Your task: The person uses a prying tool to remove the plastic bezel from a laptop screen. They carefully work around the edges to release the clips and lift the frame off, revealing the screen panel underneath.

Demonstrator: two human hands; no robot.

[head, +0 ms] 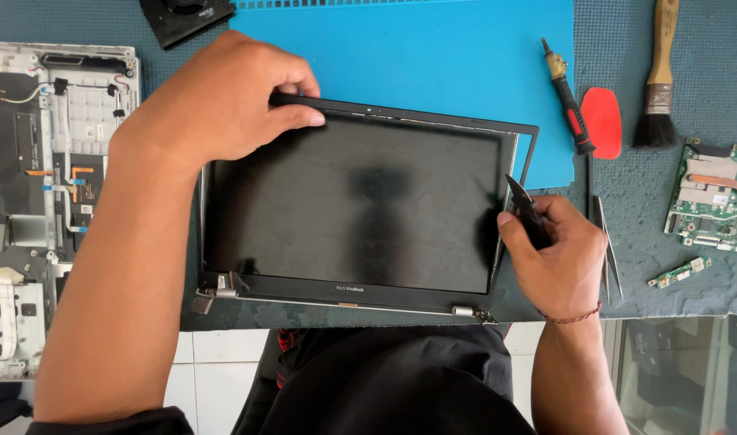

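A laptop screen panel [352,205] lies flat on the bench [674,274], partly over a blue work mat [433,56]. Its thin black bezel [529,137] is lifted away from the glass along the top edge and at the right corner, so a small gap shows there. The metal hinges are at the bottom edge, near the person's body.

The left hand [223,101] is at the top left corner of the panel. Its fingers [300,84] are curled over the bezel and the thumb presses on the front side, so they pinch the bezel strip between them.

The right hand [558,258] is at the right edge of the panel, about in the middle of its height. Its fingers are pressed together around a small black pry tool [523,201], and the tip of the tool points up toward the loose right side of the bezel.

Just beside the right hand lie metal tweezers [608,242]. Farther up on the bench are a screwdriver with red and black handle [570,101], a red plastic pick [602,121] and a brush with wooden handle [658,80]. At the right is a green motherboard [711,197] and a small green board [678,272]. At the left lies the opened laptop base [46,161], and a black fan [183,16] is at the top.
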